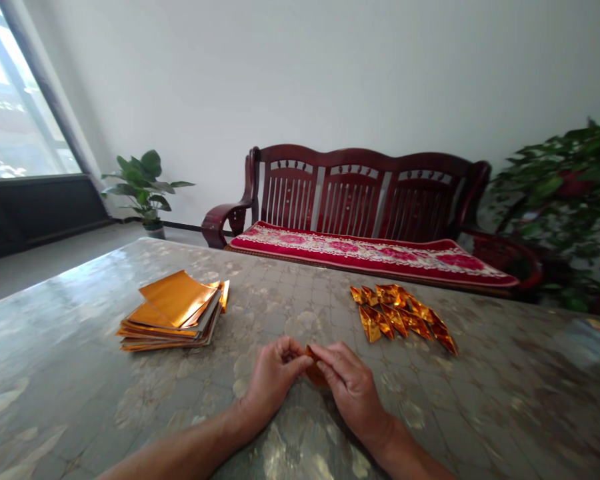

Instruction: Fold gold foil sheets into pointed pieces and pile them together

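Observation:
A small folded piece of gold foil paper (316, 375) is pinched between both hands, just above the table at the near middle. My left hand (275, 370) grips its left side, thumb against the edge. On the other side my right hand (349, 380) is closed on it with thumb and fingers; part of the paper is hidden behind them. To the left lies a stack of square gold foil sheets (177, 298), loosely piled with uneven edges. Several folded gold foil pieces (400, 313), pointed at their ends, sit in a cluster on the right.
A patterned, glossy cover lies over the table (270, 300). Beyond its far edge stands a dark red wooden bench (353, 193) with a red floral seat cover (370, 252). One potted plant (145, 183) is at the left, another leafy plant (570, 193) at the right.

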`<action>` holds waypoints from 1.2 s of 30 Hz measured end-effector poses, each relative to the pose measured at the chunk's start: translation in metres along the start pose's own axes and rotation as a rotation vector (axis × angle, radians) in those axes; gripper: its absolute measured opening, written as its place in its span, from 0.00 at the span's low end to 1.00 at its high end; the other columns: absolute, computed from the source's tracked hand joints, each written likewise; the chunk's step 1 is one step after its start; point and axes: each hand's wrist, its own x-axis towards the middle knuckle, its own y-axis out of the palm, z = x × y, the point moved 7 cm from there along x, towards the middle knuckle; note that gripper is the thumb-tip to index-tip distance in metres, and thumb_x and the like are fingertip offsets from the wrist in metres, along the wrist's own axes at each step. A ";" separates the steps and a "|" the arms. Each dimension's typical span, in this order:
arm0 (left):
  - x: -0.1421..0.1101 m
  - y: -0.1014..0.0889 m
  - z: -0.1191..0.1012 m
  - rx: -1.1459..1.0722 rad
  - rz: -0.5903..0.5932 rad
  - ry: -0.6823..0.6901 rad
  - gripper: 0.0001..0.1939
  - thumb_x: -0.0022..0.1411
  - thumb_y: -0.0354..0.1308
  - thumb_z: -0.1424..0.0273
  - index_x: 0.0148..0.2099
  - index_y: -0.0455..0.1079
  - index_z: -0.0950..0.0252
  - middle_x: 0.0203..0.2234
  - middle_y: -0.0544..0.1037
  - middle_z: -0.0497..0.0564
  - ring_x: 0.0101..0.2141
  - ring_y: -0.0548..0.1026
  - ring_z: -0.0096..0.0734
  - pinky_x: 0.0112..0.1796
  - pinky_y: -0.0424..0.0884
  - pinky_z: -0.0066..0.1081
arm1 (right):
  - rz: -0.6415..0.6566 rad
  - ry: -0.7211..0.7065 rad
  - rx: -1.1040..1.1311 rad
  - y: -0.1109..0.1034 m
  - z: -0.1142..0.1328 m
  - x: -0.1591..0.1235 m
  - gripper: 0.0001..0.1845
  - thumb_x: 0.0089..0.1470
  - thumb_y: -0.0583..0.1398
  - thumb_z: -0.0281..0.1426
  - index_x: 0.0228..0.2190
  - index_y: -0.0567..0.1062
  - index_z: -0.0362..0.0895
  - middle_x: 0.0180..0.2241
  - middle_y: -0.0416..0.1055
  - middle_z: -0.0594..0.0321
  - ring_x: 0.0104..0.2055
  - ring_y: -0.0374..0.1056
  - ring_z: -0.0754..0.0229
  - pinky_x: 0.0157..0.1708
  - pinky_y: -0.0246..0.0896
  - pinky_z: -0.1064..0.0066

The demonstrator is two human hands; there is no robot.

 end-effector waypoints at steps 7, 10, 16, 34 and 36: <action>-0.004 -0.003 -0.008 0.056 -0.018 0.098 0.05 0.53 0.63 0.72 0.26 0.71 0.65 0.21 0.75 0.44 0.25 0.71 0.26 0.29 0.66 0.24 | -0.012 0.078 0.052 -0.001 0.002 0.001 0.13 0.62 0.58 0.26 0.45 0.78 0.49 0.34 0.75 0.62 0.36 0.73 0.62 0.37 0.70 0.75; -0.002 -0.002 -0.006 -0.025 -0.019 0.075 0.04 0.52 0.64 0.72 0.30 0.72 0.65 0.21 0.76 0.44 0.24 0.72 0.26 0.29 0.67 0.24 | -0.011 0.121 0.083 0.000 0.000 0.000 0.11 0.62 0.58 0.28 0.43 0.79 0.48 0.33 0.75 0.61 0.35 0.73 0.62 0.35 0.70 0.74; -0.002 -0.001 -0.009 -0.087 -0.024 0.038 0.05 0.50 0.65 0.73 0.29 0.71 0.65 0.20 0.75 0.43 0.23 0.71 0.25 0.26 0.67 0.23 | -0.039 0.187 0.112 -0.001 -0.004 0.000 0.10 0.61 0.59 0.29 0.40 0.80 0.48 0.33 0.76 0.61 0.35 0.73 0.60 0.36 0.70 0.72; -0.007 0.001 -0.012 -0.021 -0.080 0.014 0.06 0.48 0.66 0.71 0.24 0.72 0.65 0.18 0.75 0.45 0.22 0.70 0.26 0.26 0.65 0.24 | -0.293 0.546 0.372 0.003 -0.022 -0.013 0.10 0.52 0.65 0.38 0.31 0.76 0.43 0.26 0.76 0.63 0.27 0.73 0.60 0.26 0.72 0.73; -0.008 0.002 -0.014 -0.024 -0.076 0.010 0.05 0.48 0.66 0.71 0.24 0.73 0.65 0.19 0.76 0.46 0.22 0.73 0.28 0.26 0.67 0.24 | -0.293 0.531 0.374 0.004 -0.021 -0.013 0.09 0.53 0.64 0.37 0.32 0.76 0.44 0.26 0.75 0.63 0.27 0.73 0.60 0.26 0.72 0.73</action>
